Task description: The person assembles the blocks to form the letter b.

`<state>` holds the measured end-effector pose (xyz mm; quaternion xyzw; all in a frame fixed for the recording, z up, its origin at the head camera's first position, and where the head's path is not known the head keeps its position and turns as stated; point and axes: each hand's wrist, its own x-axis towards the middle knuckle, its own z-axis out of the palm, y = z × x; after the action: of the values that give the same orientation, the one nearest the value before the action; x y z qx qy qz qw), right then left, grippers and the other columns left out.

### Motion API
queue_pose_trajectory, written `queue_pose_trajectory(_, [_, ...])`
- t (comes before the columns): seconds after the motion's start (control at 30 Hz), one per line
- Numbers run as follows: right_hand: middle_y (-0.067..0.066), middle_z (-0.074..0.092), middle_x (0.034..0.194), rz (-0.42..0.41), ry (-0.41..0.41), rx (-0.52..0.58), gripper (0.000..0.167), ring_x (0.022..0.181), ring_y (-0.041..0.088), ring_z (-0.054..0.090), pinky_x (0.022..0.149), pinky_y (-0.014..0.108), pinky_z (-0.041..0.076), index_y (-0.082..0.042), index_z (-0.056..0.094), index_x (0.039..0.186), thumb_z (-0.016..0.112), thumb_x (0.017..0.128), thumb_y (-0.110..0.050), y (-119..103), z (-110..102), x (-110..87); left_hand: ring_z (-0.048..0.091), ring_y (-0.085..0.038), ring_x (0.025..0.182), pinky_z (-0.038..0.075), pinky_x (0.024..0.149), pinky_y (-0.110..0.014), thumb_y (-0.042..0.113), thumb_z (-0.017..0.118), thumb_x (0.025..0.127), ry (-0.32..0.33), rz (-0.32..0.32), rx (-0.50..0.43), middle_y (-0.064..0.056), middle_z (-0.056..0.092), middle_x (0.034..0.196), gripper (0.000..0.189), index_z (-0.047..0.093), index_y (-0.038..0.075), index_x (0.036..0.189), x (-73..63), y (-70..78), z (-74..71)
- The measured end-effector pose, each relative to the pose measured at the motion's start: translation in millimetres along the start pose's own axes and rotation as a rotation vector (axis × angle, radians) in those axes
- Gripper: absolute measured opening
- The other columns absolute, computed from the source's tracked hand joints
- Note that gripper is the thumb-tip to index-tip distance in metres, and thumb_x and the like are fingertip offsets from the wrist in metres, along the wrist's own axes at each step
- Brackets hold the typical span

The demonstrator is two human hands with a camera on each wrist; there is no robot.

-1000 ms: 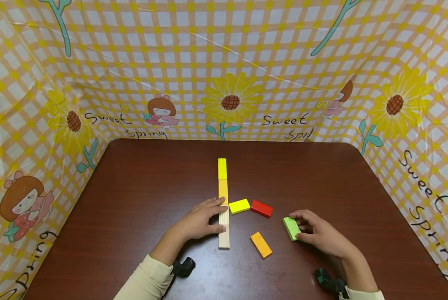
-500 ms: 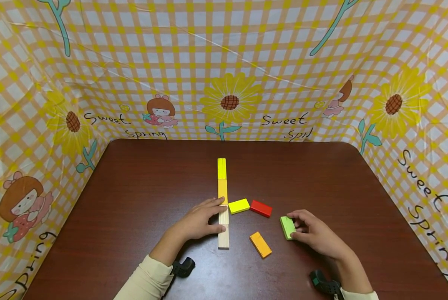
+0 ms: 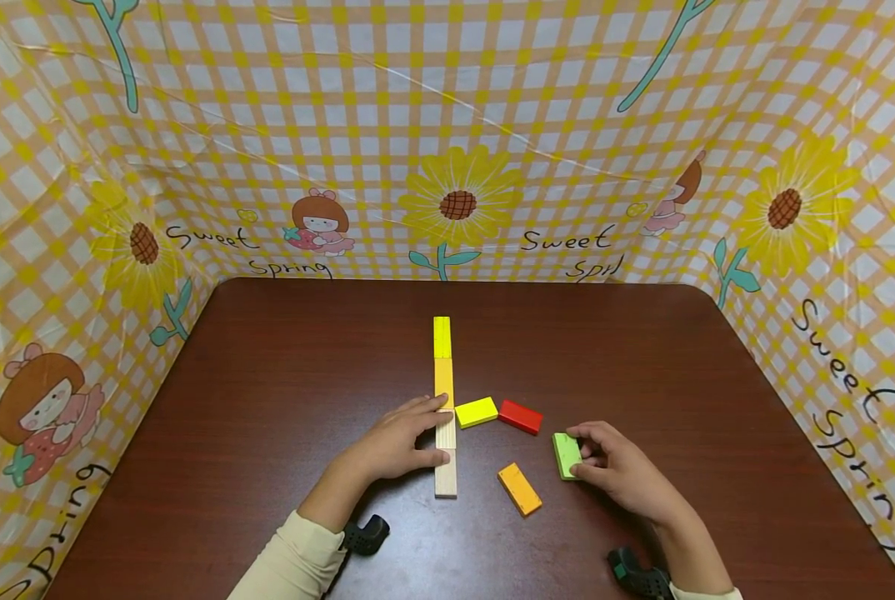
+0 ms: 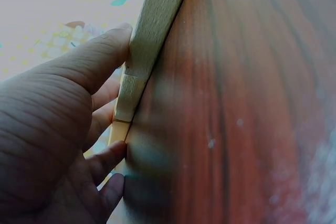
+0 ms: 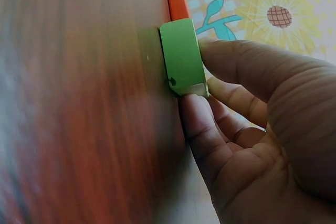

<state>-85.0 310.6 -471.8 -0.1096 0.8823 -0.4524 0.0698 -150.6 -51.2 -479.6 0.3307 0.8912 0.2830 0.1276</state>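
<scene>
A straight row of blocks runs away from me at mid-table: two plain wooden blocks (image 3: 445, 475) nearest, then an orange-yellow block (image 3: 444, 382) and a yellow block (image 3: 442, 337). My left hand (image 3: 391, 440) reaches across from the left, its fingertips and thumb touching the row at the wooden blocks and the orange-yellow one. In the left wrist view, the thumb lies along a wooden block (image 4: 155, 19). To the right, my right hand (image 3: 620, 468) pinches a light green block (image 3: 566, 456) between thumb and fingers at its ends, low over the table.
Beside the row lies a bright yellow block (image 3: 477, 412), with a red block (image 3: 520, 417) end to end with it. An orange block (image 3: 519, 489) lies nearer me, left of the green one. Patterned cloth (image 3: 455, 100) walls the brown table (image 3: 305, 350) at back and sides.
My right hand has moved left with the green block, bringing it closer to the red and orange blocks. The left hand stays on the row.
</scene>
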Motion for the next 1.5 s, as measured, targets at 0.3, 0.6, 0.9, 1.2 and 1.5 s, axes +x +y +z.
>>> queue_pose_trajectory(0.3, [0.009, 0.054, 0.109, 0.015, 0.040, -0.040, 0.040, 0.091, 0.020, 0.052, 0.073, 0.021, 0.048, 0.000, 0.061, 0.120, 0.077, 0.084, -0.001, -5, 8, -0.6, 0.027, -0.030, 0.146, 0.026, 0.114, -0.055, 0.041, 0.070, 0.092, -0.002, -0.006, -0.003, 0.001, 0.032, 0.160, 0.062, 0.052, 0.018, 0.147, -0.1, 0.8, 0.3])
queue_pose_trajectory(0.6, [0.008, 0.053, 0.102, 0.042, 0.058, -0.056, 0.038, 0.088, 0.020, 0.052, 0.068, 0.022, 0.045, -0.001, 0.062, 0.118, 0.078, 0.083, -0.002, -12, 15, 1.7, 0.026, -0.031, 0.147, 0.024, 0.115, -0.054, 0.039, 0.070, 0.092, 0.000, 0.000, -0.008, -0.001, 0.032, 0.160, 0.061, 0.052, 0.017, 0.146, -0.8, 0.9, 0.2])
queue_pose_trajectory(0.9, [0.008, 0.054, 0.103, 0.112, 0.084, -0.067, 0.039, 0.086, 0.019, 0.052, 0.066, 0.023, 0.046, -0.001, 0.063, 0.117, 0.078, 0.082, -0.002, -18, 23, 5.3, 0.028, -0.031, 0.146, 0.026, 0.114, -0.054, 0.039, 0.071, 0.092, 0.003, 0.000, -0.010, 0.000, 0.032, 0.160, 0.061, 0.052, 0.017, 0.146, -0.4, 1.0, 0.3])
queue_pose_trajectory(1.2, [0.007, 0.054, 0.100, 0.157, 0.087, -0.095, 0.039, 0.085, 0.020, 0.051, 0.065, 0.024, 0.045, 0.000, 0.062, 0.116, 0.080, 0.082, -0.009, -25, 29, 6.3, 0.027, -0.030, 0.146, 0.025, 0.115, -0.054, 0.039, 0.070, 0.092, 0.002, 0.002, -0.015, 0.000, 0.033, 0.160, 0.061, 0.052, 0.017, 0.146, -0.7, 1.3, -1.0])
queue_pose_trajectory(1.5, [0.007, 0.054, 0.098, 0.141, 0.118, -0.110, 0.036, 0.084, 0.018, 0.052, 0.065, 0.023, 0.046, 0.000, 0.063, 0.111, 0.081, 0.080, -0.007, -29, 40, 7.2, 0.027, -0.030, 0.146, 0.025, 0.115, -0.053, 0.039, 0.070, 0.092, 0.001, 0.000, -0.008, 0.000, 0.032, 0.160, 0.061, 0.052, 0.017, 0.146, -0.9, 2.0, -1.9])
